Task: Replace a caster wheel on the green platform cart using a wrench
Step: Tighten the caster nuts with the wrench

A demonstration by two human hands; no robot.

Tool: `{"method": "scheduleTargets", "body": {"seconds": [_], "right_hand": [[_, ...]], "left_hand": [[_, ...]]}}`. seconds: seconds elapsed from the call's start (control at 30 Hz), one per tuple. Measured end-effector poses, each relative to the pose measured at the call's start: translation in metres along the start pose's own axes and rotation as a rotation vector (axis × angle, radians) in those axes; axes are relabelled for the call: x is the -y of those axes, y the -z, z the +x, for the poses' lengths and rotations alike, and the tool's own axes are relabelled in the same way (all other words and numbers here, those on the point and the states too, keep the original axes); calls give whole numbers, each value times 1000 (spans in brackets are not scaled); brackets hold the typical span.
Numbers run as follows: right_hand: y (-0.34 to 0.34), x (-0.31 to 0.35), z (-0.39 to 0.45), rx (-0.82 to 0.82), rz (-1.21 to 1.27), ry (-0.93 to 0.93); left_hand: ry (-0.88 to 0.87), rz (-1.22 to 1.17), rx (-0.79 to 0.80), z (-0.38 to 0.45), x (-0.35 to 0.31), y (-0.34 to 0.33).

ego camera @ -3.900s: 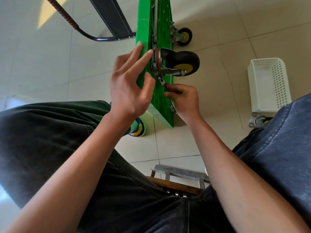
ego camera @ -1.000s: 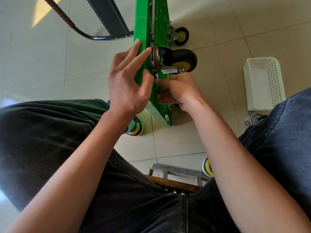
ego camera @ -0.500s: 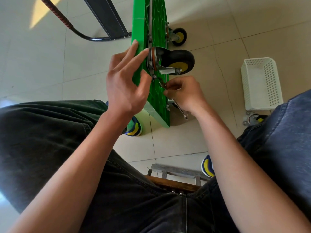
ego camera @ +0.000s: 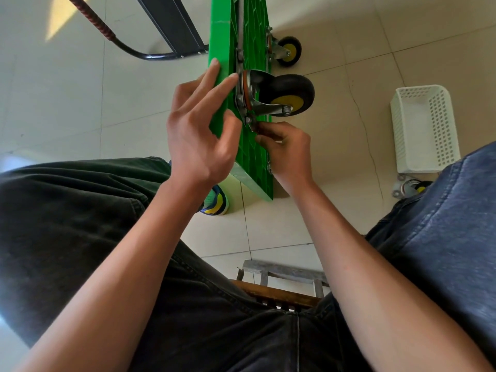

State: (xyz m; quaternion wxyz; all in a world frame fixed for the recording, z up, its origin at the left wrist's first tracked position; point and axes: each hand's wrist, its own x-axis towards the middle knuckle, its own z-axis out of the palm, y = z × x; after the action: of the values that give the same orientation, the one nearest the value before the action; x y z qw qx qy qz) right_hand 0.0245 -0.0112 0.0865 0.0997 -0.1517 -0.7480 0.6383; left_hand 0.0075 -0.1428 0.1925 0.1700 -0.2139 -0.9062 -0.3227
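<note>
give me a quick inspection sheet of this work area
surface: pale tiled floor, thin crack running past the cart
job's things: green platform cart stood on edge; caster wheel bolted to its underside; wrench at the mounting plate's lower bolt
clutter: white perforated basket; spare caster beside it
grippers: left hand braces the deck, fingers straight; right hand grips the wrench
cables: nothing seen
surroundings: folded black cart handle; stool beneath the person
</note>
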Motion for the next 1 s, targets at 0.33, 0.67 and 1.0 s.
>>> {"method": "scheduleTargets", "body": {"seconds": [0.33,0.67,1.0], "right_hand": [[-5,5,-1,-1,17,-33],[14,44,12,218,181,-466],[30,58,18,370,189,-539]], "left_hand": [[-13,2,-6,0,2,-1],[-10,1,-13,0,3,-1],[-10,-6,-14,0,4,-2]]}}
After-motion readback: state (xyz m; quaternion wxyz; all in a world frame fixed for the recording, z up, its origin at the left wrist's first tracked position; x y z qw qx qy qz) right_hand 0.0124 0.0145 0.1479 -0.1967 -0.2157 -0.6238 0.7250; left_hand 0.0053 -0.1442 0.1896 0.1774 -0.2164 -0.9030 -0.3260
